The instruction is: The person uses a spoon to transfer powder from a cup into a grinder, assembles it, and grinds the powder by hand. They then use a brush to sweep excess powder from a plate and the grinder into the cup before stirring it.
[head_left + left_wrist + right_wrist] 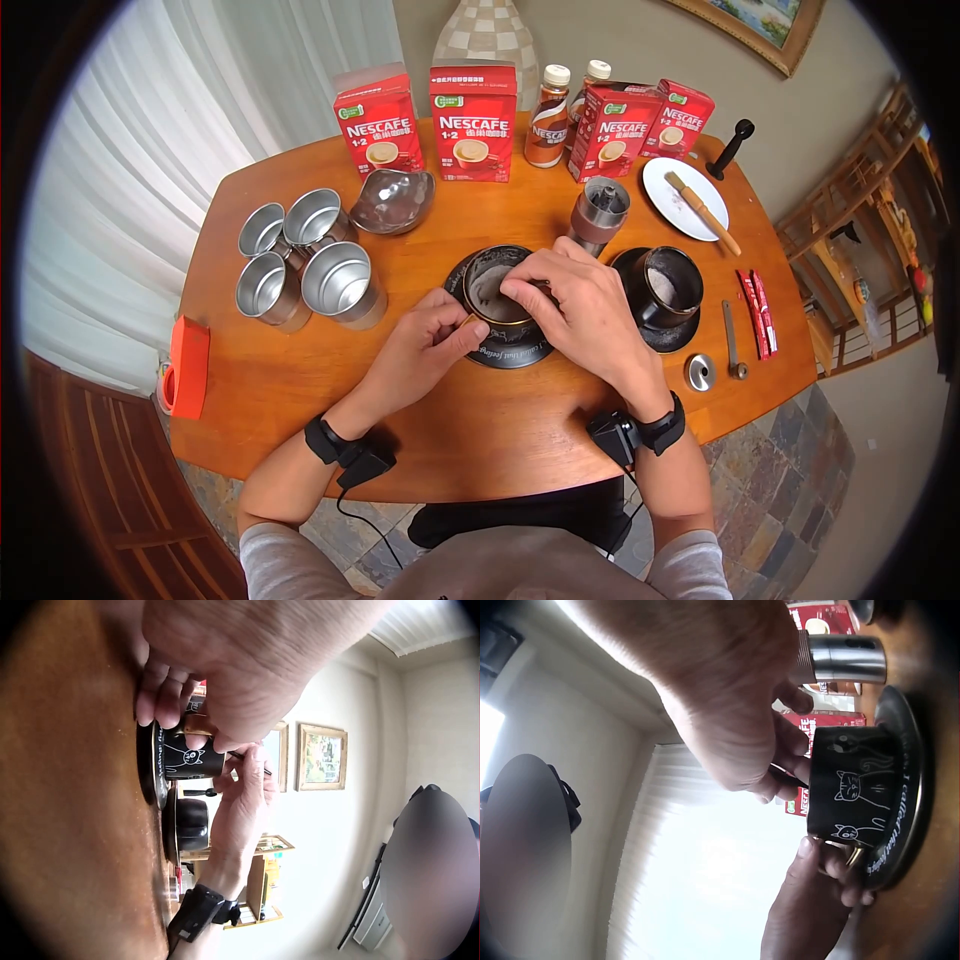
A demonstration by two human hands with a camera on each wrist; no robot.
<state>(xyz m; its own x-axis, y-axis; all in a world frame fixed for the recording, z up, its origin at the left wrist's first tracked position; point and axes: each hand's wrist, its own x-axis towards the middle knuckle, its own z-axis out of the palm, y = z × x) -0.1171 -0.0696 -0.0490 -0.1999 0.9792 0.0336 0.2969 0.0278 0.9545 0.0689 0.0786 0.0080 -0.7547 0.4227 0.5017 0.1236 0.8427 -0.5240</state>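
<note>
A black cup with white cat drawings (851, 784) stands on a black saucer with white lettering (515, 354). My left hand (432, 332) pinches the cup's gold handle (198, 725) at its near left side. Over the rim, my right hand (585, 308) holds a thin dark-handled utensil (789, 777), its lower end hidden inside the cup. Pale contents show against the cup's inner wall. Right of this hand, a second black cup (655, 312) with whitish contents sits on its own black saucer (668, 341).
Several steel cups (345, 285) and a glossy dark bowl (393, 203) stand left. Behind are red Nescafé boxes (473, 125), bottles (547, 125) and a steel grinder (598, 215). A brush (705, 212) lies on a white plate (660, 190); red sachets (757, 315) lie right.
</note>
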